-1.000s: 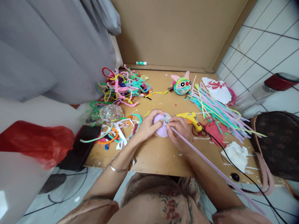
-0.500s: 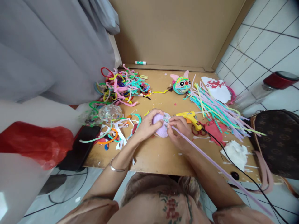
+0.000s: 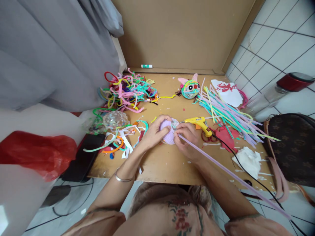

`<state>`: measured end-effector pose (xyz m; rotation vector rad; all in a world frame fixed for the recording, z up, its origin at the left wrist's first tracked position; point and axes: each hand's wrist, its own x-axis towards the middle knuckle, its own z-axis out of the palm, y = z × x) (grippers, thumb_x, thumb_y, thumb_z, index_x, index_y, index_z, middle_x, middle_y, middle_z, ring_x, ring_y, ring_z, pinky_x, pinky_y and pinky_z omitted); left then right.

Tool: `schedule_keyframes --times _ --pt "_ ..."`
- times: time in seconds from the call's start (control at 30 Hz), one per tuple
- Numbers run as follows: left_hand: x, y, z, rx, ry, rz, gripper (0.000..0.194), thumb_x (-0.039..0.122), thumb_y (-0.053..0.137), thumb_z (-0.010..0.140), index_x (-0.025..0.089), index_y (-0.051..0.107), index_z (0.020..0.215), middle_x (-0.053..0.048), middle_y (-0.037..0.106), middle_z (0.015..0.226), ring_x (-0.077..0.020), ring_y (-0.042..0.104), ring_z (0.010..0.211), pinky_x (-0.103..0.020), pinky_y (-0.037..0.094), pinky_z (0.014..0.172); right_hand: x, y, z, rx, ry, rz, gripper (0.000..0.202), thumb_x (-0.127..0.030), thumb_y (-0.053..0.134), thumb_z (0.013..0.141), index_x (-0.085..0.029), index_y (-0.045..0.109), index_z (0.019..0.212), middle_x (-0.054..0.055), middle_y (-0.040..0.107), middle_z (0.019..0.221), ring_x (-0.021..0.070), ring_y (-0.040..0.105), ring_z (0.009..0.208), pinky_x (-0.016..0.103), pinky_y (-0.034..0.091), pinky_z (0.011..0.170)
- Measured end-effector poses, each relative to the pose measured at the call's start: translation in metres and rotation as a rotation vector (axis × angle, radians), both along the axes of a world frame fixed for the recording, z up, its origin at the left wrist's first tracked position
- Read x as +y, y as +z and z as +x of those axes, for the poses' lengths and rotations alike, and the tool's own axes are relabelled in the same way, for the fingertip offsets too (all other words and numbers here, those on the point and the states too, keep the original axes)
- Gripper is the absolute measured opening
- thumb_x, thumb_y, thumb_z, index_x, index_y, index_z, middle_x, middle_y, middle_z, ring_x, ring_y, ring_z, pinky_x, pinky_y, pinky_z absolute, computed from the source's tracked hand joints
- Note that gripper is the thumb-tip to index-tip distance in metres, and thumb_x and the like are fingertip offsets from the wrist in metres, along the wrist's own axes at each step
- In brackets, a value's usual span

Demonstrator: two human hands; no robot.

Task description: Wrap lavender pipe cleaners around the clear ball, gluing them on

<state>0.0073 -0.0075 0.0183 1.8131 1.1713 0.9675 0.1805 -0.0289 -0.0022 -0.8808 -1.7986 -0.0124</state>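
My left hand [image 3: 159, 131] is wrapped round the left side of a ball [image 3: 167, 137] covered in coiled lilac pipe cleaner, its thumb pressing on the front. A clear patch with specks shows on the ball's upper right. Between the fingertips of my right hand [image 3: 186, 137] is pinched a long lilac pipe cleaner [image 3: 216, 160], close against the ball; its free length trails to the lower right. Just beyond my right hand lies a yellow glue gun [image 3: 198, 123], its nozzle toward the ball.
Tangled pipe cleaners [image 3: 130, 88] heap at the back left, near a clear plastic ball [image 3: 115, 119]. A decorated ball with pink ears [image 3: 190, 88] stands behind, beside straight pipe cleaners [image 3: 226, 114]. The glue gun's black cord [image 3: 242, 167] crosses the right side, near a white tissue [image 3: 247, 160].
My right fingers have shifted slightly down and left along the ball's edge, still pinching the pipe cleaner. The view has turned a little; the left hand keeps its hold.
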Motion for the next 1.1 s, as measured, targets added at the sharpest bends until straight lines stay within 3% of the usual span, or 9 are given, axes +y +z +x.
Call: schedule_keyframes --times 0.8,1.1 --pt "-0.003 0.002 0.002 0.014 0.002 0.002 0.029 0.030 0.042 0.088 0.020 0.056 0.111 -0.007 0.063 0.122 -0.0234 0.058 0.116 -0.039 0.044 0.106 0.003 -0.001 -0.002 0.020 0.023 0.028 0.014 -0.011 0.061 0.084 -0.024 0.058 0.082 0.002 0.065 0.087 0.0166 0.063 0.080 0.035 0.050 0.076" --pt "0.000 -0.008 0.003 -0.002 0.024 0.027 0.028 0.033 0.052 0.086 0.020 0.056 0.110 -0.008 0.063 0.119 -0.0240 0.058 0.114 -0.040 0.044 0.105 0.001 -0.001 -0.002 0.026 0.033 0.005 0.013 -0.010 0.061 0.083 -0.023 0.058 0.082 0.003 0.065 0.086 0.0175 0.062 0.082 0.034 0.050 0.076"
